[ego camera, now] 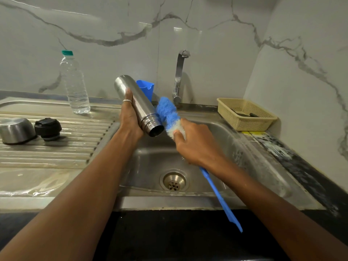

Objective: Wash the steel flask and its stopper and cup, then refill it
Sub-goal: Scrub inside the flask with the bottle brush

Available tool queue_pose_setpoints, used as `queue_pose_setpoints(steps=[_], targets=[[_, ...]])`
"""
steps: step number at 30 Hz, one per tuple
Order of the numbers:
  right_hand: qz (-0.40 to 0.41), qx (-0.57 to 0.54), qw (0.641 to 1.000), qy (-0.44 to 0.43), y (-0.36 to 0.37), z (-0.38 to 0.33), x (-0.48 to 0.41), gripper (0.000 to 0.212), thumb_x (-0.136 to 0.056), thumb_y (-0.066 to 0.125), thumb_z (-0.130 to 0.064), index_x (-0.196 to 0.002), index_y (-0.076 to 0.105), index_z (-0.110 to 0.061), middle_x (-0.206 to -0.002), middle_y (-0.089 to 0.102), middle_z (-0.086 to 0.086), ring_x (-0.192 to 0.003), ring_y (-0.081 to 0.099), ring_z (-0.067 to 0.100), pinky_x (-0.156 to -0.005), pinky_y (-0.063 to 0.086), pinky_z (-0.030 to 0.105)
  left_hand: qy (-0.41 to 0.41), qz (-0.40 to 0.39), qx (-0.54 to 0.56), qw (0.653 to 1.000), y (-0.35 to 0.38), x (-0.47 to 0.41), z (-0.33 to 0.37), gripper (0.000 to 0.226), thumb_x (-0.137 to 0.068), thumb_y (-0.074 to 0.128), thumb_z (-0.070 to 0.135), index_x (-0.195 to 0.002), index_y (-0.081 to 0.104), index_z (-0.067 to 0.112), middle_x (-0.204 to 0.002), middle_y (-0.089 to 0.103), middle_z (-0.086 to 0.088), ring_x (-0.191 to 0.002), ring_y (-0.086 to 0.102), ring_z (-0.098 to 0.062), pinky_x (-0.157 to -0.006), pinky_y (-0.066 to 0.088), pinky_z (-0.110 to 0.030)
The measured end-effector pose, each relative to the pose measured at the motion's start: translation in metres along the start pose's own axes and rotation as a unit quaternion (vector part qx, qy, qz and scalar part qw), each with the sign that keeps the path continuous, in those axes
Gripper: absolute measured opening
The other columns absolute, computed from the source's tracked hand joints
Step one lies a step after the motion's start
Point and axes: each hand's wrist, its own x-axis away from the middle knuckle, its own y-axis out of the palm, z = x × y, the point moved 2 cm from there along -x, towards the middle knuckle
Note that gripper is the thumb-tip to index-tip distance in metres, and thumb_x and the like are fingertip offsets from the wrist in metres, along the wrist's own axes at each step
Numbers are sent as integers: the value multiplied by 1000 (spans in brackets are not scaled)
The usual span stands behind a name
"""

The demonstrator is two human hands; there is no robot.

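The steel flask (138, 105) is gripped round its body by the left hand (130, 117) over the sink (150, 161), mouth tilted toward 5 o'clock. The brush (167, 113) is clasped at the bristle base by the right hand (195, 144), just beside the flask's neck at 3 o'clock. The cup (16, 129) and stopper (48, 129) are seen at its 9 o'clock.

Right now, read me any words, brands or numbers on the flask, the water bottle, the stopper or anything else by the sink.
None can be read in this view.
The steel flask: bare metal, no brand showing.
The plastic water bottle: no label showing.
The black stopper: any moulded marks are too small to read.
The steel cup and bottle brush: no marks showing.
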Motion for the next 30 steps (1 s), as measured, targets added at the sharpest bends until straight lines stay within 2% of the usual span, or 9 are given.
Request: queue_pose_setpoints(steps=[2,6,9,13,17,20,22,27,30], targets=[[-4,-21,1000,2,0,6,3,19,-101,50,-29,-109,58,-13,-78,62,0,-62,60,17,-61,57,41,10,9,-20,1000,2,2,2,59,-93,65,54,-130,59,8,-120,72,-19,-107,72,-38,-90,58,-58],[30,-46,998,-22,-2,8,5,17,-101,51,-30,-104,59,-16,-73,62,-2,-57,61,16,-56,57,42,-2,13,-14,1000,3,5,4,55,-102,49,53,-126,61,6,-94,72,-14,-80,72,-29,-80,61,-44],[44,-72,996,-38,-3,9,1,19,-101,52,-32,-109,63,-18,-73,62,-5,-54,59,10,-52,54,36,-24,9,11,1000,2,5,5,56,-104,42,51,-130,59,4,-91,69,-14,-78,69,-28,-86,57,-43],[42,-47,997,-48,-10,21,-6,23,-102,54,-35,-118,66,-24,-74,63,-11,-55,58,-2,-55,46,14,-43,-21,-14,999,9,14,7,42,-102,47,42,-113,60,3,-74,67,-11,-63,65,-23,-76,56,-38],[43,-63,995,-63,-15,33,-14,29,-99,60,-43,-123,66,-28,-85,69,-13,-70,64,-1,-63,50,21,-74,-34,-70,994,13,21,4,33,-95,53,31,-106,55,0,-66,65,-11,-57,63,-25,-79,56,-39],[37,-74,994,-71,-17,38,-19,32,-99,61,-44,-127,64,-29,-82,63,-23,-65,60,-11,-55,40,7,-89,-43,-67,993,13,20,1,36,-89,54,26,-112,54,-1,-80,65,-18,-75,63,-32,-107,48,-49],[40,-73,993,-81,-17,40,-22,37,-99,62,-42,-133,63,-28,-89,64,-26,-70,59,-13,-60,38,2,-92,-44,-84,991,12,20,0,35,-90,55,24,-115,53,-1,-97,62,-21,-89,62,-35,-112,43,-53],[43,-69,995,-62,-16,44,-26,37,-99,62,-43,-133,61,-29,-92,66,-18,-71,59,-8,-62,40,9,-86,-33,-112,989,14,17,-3,50,-92,59,17,-139,43,20,-131,63,-24,-114,65,-41,-102,46,-67],[52,-86,995,-30,-13,47,-29,43,-95,66,-47,-131,60,-25,-99,67,-13,-76,62,-2,-66,49,22,-115,-52,-155,980,20,27,-10,36,-101,52,21,-137,54,15,-124,68,-15,-104,66,-34,-91,54,-55]])
